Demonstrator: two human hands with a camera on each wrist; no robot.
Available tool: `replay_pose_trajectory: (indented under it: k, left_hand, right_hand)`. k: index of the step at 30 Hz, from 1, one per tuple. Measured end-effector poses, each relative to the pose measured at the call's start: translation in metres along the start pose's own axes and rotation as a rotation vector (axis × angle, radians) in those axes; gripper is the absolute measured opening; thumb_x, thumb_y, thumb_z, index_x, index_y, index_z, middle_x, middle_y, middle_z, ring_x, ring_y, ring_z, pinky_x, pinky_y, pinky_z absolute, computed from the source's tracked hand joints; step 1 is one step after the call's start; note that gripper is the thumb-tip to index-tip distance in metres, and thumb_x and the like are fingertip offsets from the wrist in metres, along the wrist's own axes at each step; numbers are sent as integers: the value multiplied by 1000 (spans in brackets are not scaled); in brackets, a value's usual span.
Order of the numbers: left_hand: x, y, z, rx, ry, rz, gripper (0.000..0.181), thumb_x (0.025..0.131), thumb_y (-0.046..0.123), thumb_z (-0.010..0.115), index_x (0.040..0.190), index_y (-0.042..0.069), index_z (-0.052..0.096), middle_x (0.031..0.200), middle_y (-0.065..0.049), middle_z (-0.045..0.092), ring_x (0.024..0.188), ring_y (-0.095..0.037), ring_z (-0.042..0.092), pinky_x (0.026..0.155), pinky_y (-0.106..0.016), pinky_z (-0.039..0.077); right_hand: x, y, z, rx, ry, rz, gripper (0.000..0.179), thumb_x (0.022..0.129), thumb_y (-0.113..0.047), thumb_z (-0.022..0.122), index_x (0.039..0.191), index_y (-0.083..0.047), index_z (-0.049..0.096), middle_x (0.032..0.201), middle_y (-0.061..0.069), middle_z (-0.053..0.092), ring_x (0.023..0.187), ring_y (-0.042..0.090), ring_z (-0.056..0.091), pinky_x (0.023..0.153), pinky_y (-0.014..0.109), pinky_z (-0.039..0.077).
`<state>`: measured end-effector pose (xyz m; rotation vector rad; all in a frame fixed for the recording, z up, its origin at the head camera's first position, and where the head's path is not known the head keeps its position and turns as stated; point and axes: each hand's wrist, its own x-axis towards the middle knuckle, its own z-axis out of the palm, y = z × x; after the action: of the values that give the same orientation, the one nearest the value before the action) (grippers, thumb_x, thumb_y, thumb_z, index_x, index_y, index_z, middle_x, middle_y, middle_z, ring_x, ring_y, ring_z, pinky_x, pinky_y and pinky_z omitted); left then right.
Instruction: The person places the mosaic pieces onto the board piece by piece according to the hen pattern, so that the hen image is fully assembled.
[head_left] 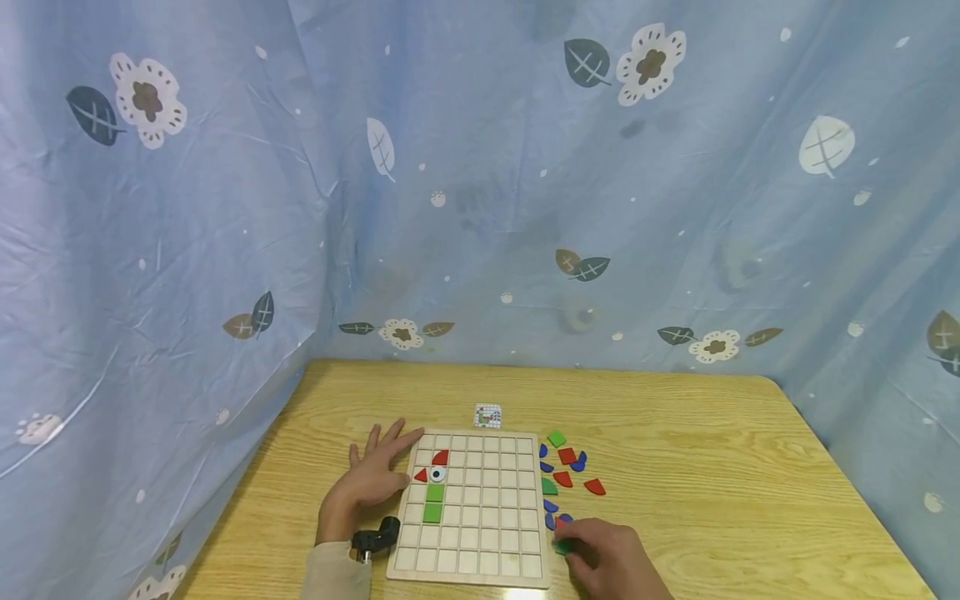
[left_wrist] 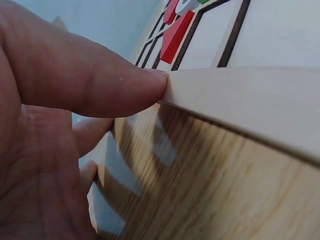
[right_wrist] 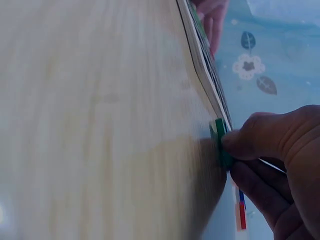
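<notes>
Green, probably light and stiff, the piece [right_wrist: 226,160], best held edgewise, is pinched by the right hand [head_left: 609,552], the left hand [head_left: 369,477] outspread.

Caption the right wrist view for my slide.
The right hand pinches a green piece near the board, with the wood-grain table filling the view's left side.

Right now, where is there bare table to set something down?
Bare table lies right of the loose pieces, and either side of the small card behind the board. Crowded: the board's right edge, with pieces and the right hand; its left edge, where the left hand rests.
</notes>
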<state>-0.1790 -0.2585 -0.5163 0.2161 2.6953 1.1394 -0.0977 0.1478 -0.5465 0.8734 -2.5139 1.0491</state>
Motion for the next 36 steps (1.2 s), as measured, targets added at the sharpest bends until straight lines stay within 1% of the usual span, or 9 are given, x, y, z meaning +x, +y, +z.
replay_pose_trajectory:
  k: [4,7,9,14,21,23,30,33,36]
  left_hand:
    - [0,0,0,5,-3,1,81,90,-1,67,167,18,49,183,-22,15,167,-55,-11,120,-83,-21]
    - [0,1,-2,9,4,3,82,89,-1,68,166,18,50,183,-23,17,167,-56,-10,120,-84,-20]
    - [0,2,-2,12,5,1,82,88,-1,68,166,18,50,183,-22,17,167,-56,-9,120,-84,-20]
    - [1,2,-4,15,7,3,82,88,0,68,166,18,50,182,-23,17,167,-56,-9,120,-84,-20]
    - [3,1,-4,15,1,7,82,88,0,67,166,19,50,183,-23,17,167,-56,-9,120,-84,-20]
    - [3,0,-3,17,4,6,82,88,-1,68,166,19,50,182,-23,18,167,-56,-9,120,-84,-19]
    - [2,-1,-1,18,5,-3,82,89,-1,69,166,19,50,183,-22,17,167,-56,-9,120,-84,-19]
    - [1,-2,-1,14,9,-2,82,88,-1,69,165,18,51,182,-23,17,167,-56,-8,120,-84,-19]
    - [1,-3,0,18,9,0,81,89,-1,69,166,19,50,182,-23,17,167,-56,-8,120,-84,-19]
  right_hand:
    - [-2,0,-5,-83,46,105,38,76,6,90,103,-20,83,99,-11,83,92,5,78,78,25,65]
    - [-3,0,-7,-96,65,162,37,76,6,90,101,-20,83,99,-12,83,91,3,77,78,25,65]
    - [-3,0,-7,-60,59,163,38,77,8,88,102,-20,83,99,-11,83,91,1,76,78,23,65]
    - [0,0,-9,-4,31,90,43,78,12,84,108,-21,84,102,-8,84,94,5,78,78,23,64]
    - [-2,-6,-10,-80,104,276,25,79,-12,97,99,-20,85,99,-13,84,94,3,78,81,26,65]
    - [-3,-7,-9,-72,86,265,25,78,-16,97,99,-20,85,98,-13,83,93,4,78,81,28,65]
    - [-4,-4,-7,8,-37,113,28,83,-14,94,109,-20,83,102,-10,83,97,4,77,82,26,64]
    - [-4,-1,-8,-40,-49,89,30,82,-12,93,110,-20,83,103,-9,82,97,4,77,82,28,65]
    - [-7,0,-10,-105,-38,114,32,80,-12,95,108,-22,83,103,-11,82,95,5,77,82,31,66]
